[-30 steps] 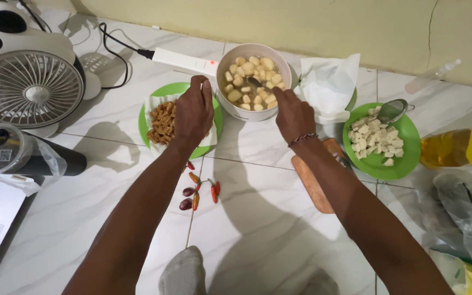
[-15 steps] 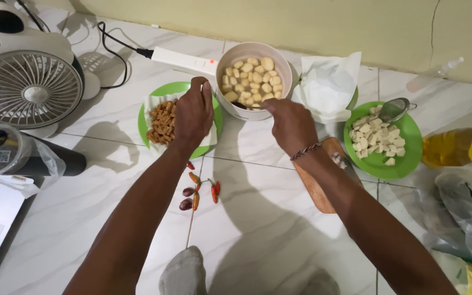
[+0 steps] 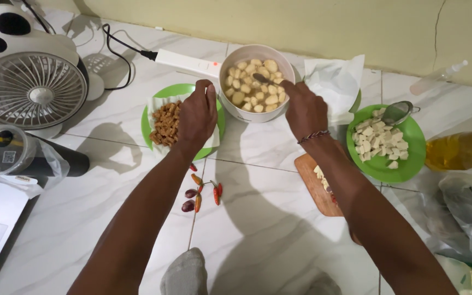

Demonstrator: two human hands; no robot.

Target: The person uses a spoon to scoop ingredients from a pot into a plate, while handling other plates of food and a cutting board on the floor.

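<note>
Stirring is what my right hand [image 3: 305,109] looks to be about: its fingers pinch the handle of a spoon [image 3: 266,81] whose bowl lies among the pale chunks in the white electric pot [image 3: 256,83], which sits on the tiled floor [image 3: 258,218] toward its far edge, close to the wall. My left hand [image 3: 196,116] rests at the pot's left side, fingers curled and loosely bent with the thumb and forefinger up by the base of the pot's white handle [image 3: 188,61]; whether they grip it or only touch it, I cannot tell. Under that hand lies a green plate [image 3: 214,134] lined with paper and holding browned fried pieces [image 3: 166,123]. Just beyond the right hand stands a second green plate with folded white paper [image 3: 334,82]; further toward the floor's right edge a third green plate [image 3: 408,158] holds raw white cubes and a small strainer [image 3: 397,112]. Near my wrists lie small chillies [image 3: 200,194] and a wooden cutting board [image 3: 315,186]. At the far left corner stands a panda-shaped fan [image 3: 28,87].
</note>
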